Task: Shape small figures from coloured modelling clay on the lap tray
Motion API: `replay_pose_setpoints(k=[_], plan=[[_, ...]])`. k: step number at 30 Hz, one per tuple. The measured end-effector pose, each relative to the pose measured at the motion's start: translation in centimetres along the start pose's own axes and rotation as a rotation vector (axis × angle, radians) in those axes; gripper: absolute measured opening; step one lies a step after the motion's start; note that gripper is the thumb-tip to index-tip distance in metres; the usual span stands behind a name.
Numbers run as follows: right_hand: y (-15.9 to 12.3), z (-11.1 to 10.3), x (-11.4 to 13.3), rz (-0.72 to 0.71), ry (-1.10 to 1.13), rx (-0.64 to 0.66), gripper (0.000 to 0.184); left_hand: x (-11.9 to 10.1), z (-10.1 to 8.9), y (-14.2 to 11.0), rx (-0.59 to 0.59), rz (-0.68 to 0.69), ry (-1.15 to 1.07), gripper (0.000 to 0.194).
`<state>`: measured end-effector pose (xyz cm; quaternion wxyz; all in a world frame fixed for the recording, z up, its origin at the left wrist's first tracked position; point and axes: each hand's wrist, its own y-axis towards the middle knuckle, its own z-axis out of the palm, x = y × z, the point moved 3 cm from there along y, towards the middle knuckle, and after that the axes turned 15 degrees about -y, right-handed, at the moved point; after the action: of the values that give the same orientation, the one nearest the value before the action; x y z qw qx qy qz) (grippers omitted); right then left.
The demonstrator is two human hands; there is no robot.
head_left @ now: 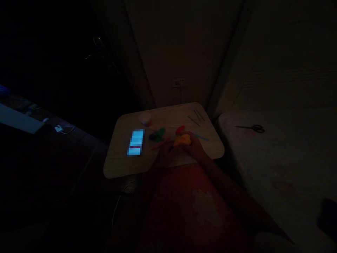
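The scene is very dark. On a small light wooden table, both my hands meet around a yellow lump of clay. My right hand curls its fingers round the lump from the right. My left hand touches it from the left, fingers closed as far as I can see. Just beyond lie a red clay piece, a green clay piece, a dark purple bit and a thin red stick.
A lit phone lies on the table's left part, a small pinkish tub behind it. Thin blue sticks rest at the far right corner. Scissors lie on the pale surface to the right. A wall socket is behind.
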<state>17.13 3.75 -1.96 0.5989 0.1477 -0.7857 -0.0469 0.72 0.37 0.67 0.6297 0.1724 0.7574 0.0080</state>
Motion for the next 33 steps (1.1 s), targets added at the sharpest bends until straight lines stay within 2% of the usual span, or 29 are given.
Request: replay_pose_setpoints(k=[11, 13, 18, 20, 25, 27, 29, 33], plan=[[-0.1, 0.4, 0.0, -0.013, 0.025, 0.024, 0.042, 0.9, -0.6, 0.0, -0.018, -0.031, 0.040, 0.045], [-0.1, 0.4, -0.1, 0.002, 0.056, 0.014, 0.046, 1.2, -0.6, 0.1, -0.046, -0.053, 0.004, 0.045], [0.0, 0.8, -0.4, 0.084, 0.207, 0.041, 0.072, 1.3, -0.7, 0.0, -0.180, -0.059, -0.074, 0.037], [0.0, 1.1, -0.7, 0.103, 0.256, 0.044, 0.074, 1.1, -0.7, -0.1, -0.238, -0.053, -0.078, 0.037], [0.2, 1.4, -1.5, 0.117, 0.223, -0.020, 0.076, 1.1, -0.4, 0.0, -0.181, -0.037, -0.076, 0.037], [0.3, 1.4, -1.9, 0.144, 0.211, -0.028, 0.071, 1.1, -0.4, 0.1, -0.178, -0.032, -0.061, 0.036], [0.4, 1.3, -1.9, 0.151, 0.194, -0.022, 0.056, 0.9, -0.4, 0.1, -0.175, -0.031, -0.038, 0.033], [0.4, 0.8, -1.1, 0.056, 0.096, -0.014, 0.029, 0.4, -0.2, 0.1, -0.100, -0.020, -0.030, 0.032]])
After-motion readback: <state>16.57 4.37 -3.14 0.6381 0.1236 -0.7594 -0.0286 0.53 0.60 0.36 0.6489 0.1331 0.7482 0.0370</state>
